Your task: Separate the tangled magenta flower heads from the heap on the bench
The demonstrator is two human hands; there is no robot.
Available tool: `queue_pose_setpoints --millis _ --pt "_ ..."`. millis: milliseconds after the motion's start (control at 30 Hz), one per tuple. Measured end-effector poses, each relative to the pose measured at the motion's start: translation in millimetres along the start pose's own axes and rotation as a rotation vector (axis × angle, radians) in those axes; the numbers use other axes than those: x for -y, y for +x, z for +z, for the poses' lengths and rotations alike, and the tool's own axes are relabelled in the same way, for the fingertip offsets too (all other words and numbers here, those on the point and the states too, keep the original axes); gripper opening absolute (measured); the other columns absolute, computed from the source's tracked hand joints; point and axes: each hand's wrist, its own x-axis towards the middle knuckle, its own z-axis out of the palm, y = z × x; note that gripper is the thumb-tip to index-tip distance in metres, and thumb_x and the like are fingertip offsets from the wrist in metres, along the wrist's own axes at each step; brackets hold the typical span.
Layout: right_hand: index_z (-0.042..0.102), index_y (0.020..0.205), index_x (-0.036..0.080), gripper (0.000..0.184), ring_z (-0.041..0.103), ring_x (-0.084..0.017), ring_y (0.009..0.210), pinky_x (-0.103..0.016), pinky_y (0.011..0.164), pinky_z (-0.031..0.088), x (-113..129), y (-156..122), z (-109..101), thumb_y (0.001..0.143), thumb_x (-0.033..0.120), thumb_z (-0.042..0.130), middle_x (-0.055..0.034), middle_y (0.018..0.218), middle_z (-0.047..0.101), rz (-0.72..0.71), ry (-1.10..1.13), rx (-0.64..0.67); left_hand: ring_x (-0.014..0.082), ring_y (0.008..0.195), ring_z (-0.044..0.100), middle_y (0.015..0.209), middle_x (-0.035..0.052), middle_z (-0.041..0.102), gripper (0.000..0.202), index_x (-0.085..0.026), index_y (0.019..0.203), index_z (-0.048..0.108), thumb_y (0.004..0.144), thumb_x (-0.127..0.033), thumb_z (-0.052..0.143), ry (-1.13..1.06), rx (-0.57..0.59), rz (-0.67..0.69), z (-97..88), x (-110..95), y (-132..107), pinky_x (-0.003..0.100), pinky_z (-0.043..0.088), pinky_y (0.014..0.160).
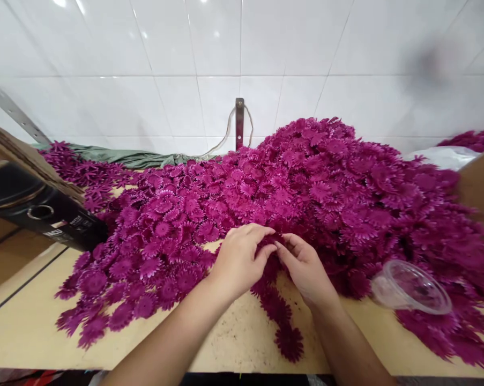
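Observation:
My left hand [242,253] and my right hand [306,262] meet at the front of a big heap of magenta fabric flowers [322,177]. Both hands pinch, thumb against fingers, on a dark magenta flower [277,239] between them; the fingers hide most of it. Just below my hands, a few darker flowers [289,342] lie in a line on the table, between my forearms. To the left, single flowers [92,281] spread flat over the tabletop.
A clear plastic tub [440,306] lies tipped at the right among the flowers. On the left stand a black cylinder [44,214] and a cardboard box [8,262]. A metal bracket [239,123] is fixed to the tiled wall. Green cloth [125,156] lies along the back.

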Motion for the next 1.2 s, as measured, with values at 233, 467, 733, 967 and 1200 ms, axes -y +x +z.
queue_pose_setpoints --millis 233,467,733,967,1200 --pt "0.052 0.065 0.018 0.031 0.042 -0.011 0.056 -0.025 0.054 0.036 -2.0 -1.8 -2.8 0.066 0.047 0.061 0.0024 0.060 0.050 0.029 -0.086 -0.059 0.0203 0.098 0.053 0.103 0.0067 0.061 0.027 -0.019 0.103 0.060 0.077 -0.016 0.055 0.063 -0.077 0.063 11.0 0.5 -8.8 0.036 0.043 0.088" --pt "0.047 0.059 0.019 0.042 0.034 -0.009 0.051 -0.023 0.046 0.030 -1.0 1.6 -2.6 0.067 0.058 0.056 0.0045 0.055 0.040 0.034 -0.078 -0.007 0.0194 0.087 0.058 0.094 0.0046 0.065 0.019 -0.020 0.094 0.064 0.079 -0.018 0.054 0.020 -0.008 -0.048 14.8 -3.6 -11.1 0.035 0.045 0.080" --pt "0.048 0.061 0.018 0.045 0.042 -0.011 0.055 -0.024 0.052 0.037 -5.6 -4.0 -0.9 0.072 0.062 0.050 0.0025 0.056 0.045 -0.033 -0.072 0.022 0.0155 0.069 0.057 0.069 0.0010 0.061 0.013 -0.018 0.069 0.063 0.075 -0.013 0.052 -0.129 -0.108 -0.185 27.4 6.0 -3.6 0.028 0.042 0.067" --pt "0.046 0.066 0.019 0.023 0.040 -0.010 0.054 -0.023 0.051 0.035 -3.6 -4.0 -3.4 0.078 0.038 0.050 0.0035 0.058 0.044 -0.150 -0.241 0.102 0.0130 0.061 0.046 0.058 -0.0026 0.046 0.018 -0.018 0.056 0.044 0.072 -0.012 0.046 -0.308 -0.105 -0.262 29.0 9.8 -2.8 0.024 0.036 0.060" --pt "0.041 0.063 0.019 0.022 0.038 -0.011 0.056 -0.023 0.053 0.033 4.7 -4.2 -8.1 0.084 0.024 0.041 0.0031 0.059 0.038 -0.398 -0.452 0.129 0.0111 0.058 0.038 0.057 -0.0045 0.040 0.018 -0.018 0.056 0.041 0.074 -0.014 0.045 -0.518 -0.022 -0.311 25.9 4.4 -1.5 0.023 0.032 0.058"
